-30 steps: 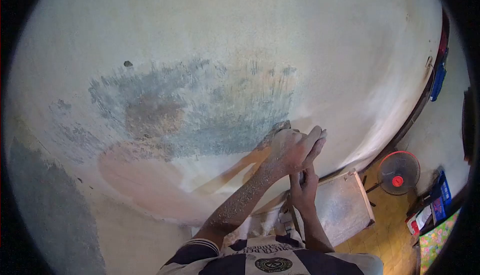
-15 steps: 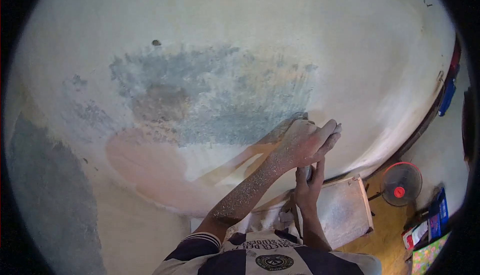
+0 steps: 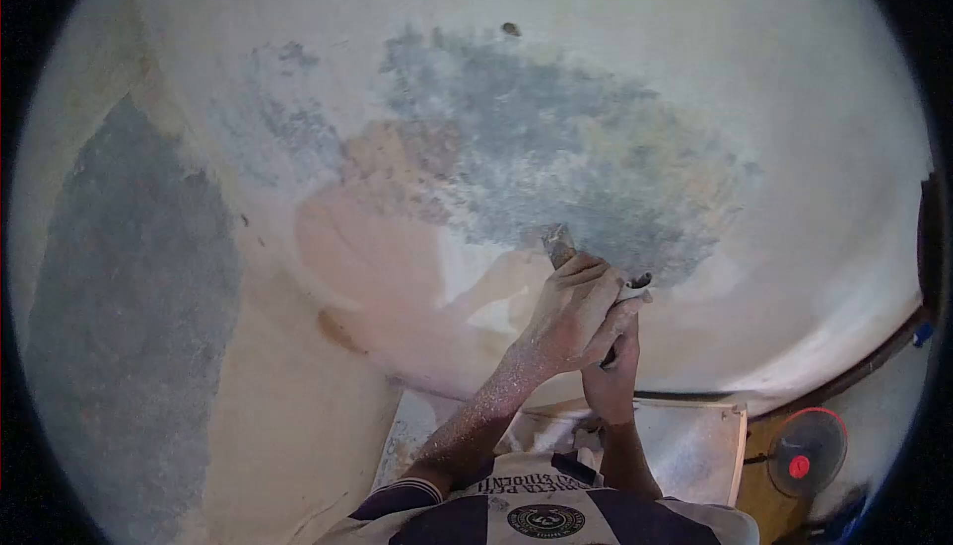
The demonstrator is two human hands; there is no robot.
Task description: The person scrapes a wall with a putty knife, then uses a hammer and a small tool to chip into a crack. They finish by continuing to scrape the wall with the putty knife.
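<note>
Head camera: the left hand (image 3: 579, 315) is up at the wall (image 3: 824, 168), fingers closed narrow around the scraper (image 3: 558, 242), whose flat, dusty end pokes out past the knuckles! It's right over the lower edge of the grey patch (image 3: 556, 138); whether it touches the wall, you can't tell from here. Beside those fingers there's a pale piece (image 3: 638, 287) with a dark hollow end, too small to make out.

Just below comes the right hand (image 3: 612, 371), close in against the left, fingers curled narrow on a dark piece (image 3: 609, 355), mostly hidden. Pale dust speckles the left forearm (image 3: 486, 411).

Up above the patch sits a small dark hole (image 3: 510, 29); over to the left, a tall grey area (image 3: 134, 277) covers the side wall. Down behind the right forearm, a pale panel (image 3: 695, 441), and well to its right, a fan (image 3: 806, 451) with a red rim and hub.
</note>
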